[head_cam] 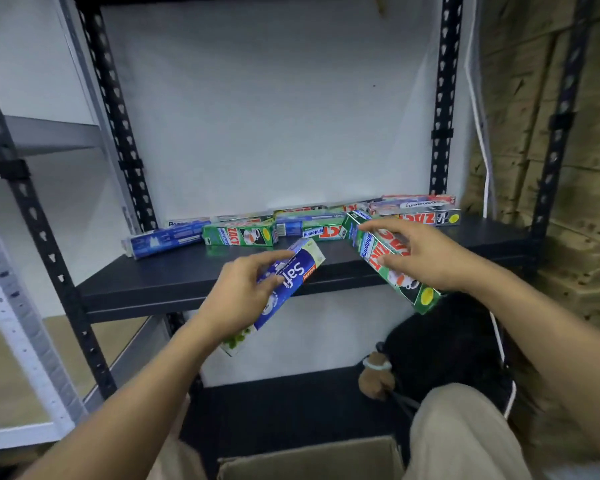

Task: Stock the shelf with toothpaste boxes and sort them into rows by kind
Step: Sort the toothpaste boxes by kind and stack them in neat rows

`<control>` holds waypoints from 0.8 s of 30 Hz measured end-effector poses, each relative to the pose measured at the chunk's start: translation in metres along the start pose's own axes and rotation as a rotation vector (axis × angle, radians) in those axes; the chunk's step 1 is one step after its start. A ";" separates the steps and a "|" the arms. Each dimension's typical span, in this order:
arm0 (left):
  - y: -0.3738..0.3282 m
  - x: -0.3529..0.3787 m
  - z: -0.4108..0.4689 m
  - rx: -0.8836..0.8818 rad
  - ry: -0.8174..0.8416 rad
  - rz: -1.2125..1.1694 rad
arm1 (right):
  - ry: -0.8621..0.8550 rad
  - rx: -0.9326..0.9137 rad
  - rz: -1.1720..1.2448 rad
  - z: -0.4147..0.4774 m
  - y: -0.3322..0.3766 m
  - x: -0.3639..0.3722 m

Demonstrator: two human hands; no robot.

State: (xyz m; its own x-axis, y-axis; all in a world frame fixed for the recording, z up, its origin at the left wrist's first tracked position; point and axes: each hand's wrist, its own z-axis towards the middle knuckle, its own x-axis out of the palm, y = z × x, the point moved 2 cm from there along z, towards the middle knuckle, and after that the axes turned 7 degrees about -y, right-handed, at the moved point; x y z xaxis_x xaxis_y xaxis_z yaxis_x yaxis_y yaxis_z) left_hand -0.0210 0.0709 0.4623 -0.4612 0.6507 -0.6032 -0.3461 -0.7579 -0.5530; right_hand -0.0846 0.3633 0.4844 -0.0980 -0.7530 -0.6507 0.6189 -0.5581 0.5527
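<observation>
**Two boxes held at the shelf**

The left hand (pixel 238 296) grips a blue Safi box (pixel 284 282) at the dark shelf (pixel 174 275) edge. The right hand (pixel 426 256) grips a green Zact box (pixel 378 252). More boxes (pixel 239 235) lie along the back.

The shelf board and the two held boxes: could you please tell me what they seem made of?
The shelf board looks like dark matte-coated metal or laminate; its even, grainless face leaves that open. The Safi box in the left hand and the green Zact box in the right hand look like glossy printed card, with sharp folded edges.
</observation>
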 end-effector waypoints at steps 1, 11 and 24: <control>-0.002 -0.005 0.010 0.028 0.013 0.049 | 0.015 -0.008 -0.028 0.008 0.001 -0.001; 0.040 -0.034 0.085 0.143 0.107 0.475 | 0.251 -0.086 -0.281 0.084 0.002 0.031; 0.112 -0.013 0.120 0.134 -0.113 0.417 | 0.210 -0.239 -0.337 0.167 -0.021 0.090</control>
State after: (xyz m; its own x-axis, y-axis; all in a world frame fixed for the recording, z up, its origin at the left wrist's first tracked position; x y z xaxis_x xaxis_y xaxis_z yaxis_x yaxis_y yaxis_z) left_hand -0.1516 -0.0279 0.4776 -0.6676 0.2849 -0.6879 -0.2107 -0.9584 -0.1924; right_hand -0.2362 0.2486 0.5012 -0.1802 -0.4431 -0.8782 0.7445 -0.6449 0.1726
